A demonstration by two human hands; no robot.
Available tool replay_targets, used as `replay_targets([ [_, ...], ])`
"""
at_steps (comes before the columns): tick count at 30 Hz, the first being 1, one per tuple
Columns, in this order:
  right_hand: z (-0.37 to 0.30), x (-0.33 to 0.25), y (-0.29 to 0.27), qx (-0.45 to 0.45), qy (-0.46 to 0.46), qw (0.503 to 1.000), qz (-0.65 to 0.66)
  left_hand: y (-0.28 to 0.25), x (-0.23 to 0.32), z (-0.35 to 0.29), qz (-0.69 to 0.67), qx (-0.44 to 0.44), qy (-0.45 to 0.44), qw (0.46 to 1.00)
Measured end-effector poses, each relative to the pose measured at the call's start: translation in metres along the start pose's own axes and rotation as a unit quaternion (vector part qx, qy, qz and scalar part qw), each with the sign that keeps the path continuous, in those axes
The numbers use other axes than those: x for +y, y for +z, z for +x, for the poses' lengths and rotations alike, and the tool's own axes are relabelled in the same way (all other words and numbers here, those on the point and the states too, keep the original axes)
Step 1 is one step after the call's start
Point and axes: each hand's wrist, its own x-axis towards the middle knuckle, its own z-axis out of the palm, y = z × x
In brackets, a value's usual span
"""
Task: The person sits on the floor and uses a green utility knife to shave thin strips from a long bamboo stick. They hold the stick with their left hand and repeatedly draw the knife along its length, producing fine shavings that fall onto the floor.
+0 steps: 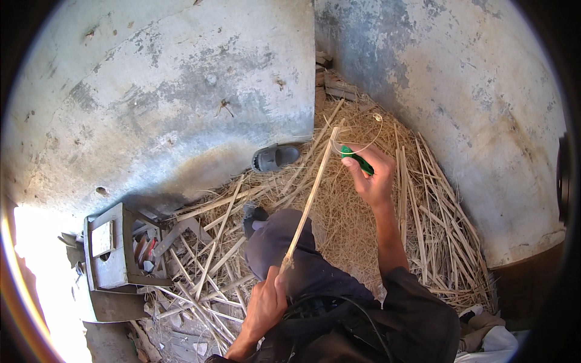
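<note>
Your left hand [265,304] has that pale strip [310,199] clenched at its low end, slanting up over your leg [269,248], and your right hand [376,174] is pinching a green tool [362,163] near its tip.

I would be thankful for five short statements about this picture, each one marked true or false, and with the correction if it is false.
1. The left hand holds a long pale strip near its lower end. True.
2. The tool in the right hand is red. False: the green tool shows between the fingers.
3. A thin pale curl is beside the right hand. True.
4. A grey shoe lies to the right of the long pale strip. False: the grey shoe lies to its left, by the wall.
5. Many loose strips lie on the floor to the right of the right forearm. True.
</note>
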Motion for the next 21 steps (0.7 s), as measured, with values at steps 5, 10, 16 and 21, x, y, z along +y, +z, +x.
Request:
replay_targets([
  [5, 0.000, -0.002, 0.000, -0.010, 0.011, 1.000, 0.002, 0.000, 0.001, -0.001, -0.002, 0.003, -0.006, 1.000],
  [10, 0.001, -0.001, 0.000, 0.000, 0.001, 1.000, -0.005, -0.003, 0.000, -0.001, 0.009, 0.001, 0.014, 1.000],
  [16, 0.002, 0.002, 0.001, -0.001, -0.020, 1.000, -0.016, -0.002, -0.003, -0.002, 0.011, 0.005, 0.020, 1.000],
  [21, 0.000, 0.034, 0.001, 0.045, 0.069, 0.994, -0.072, 0.000, -0.004, -0.009, 0.019, -0.015, 0.011, 1.000],
])
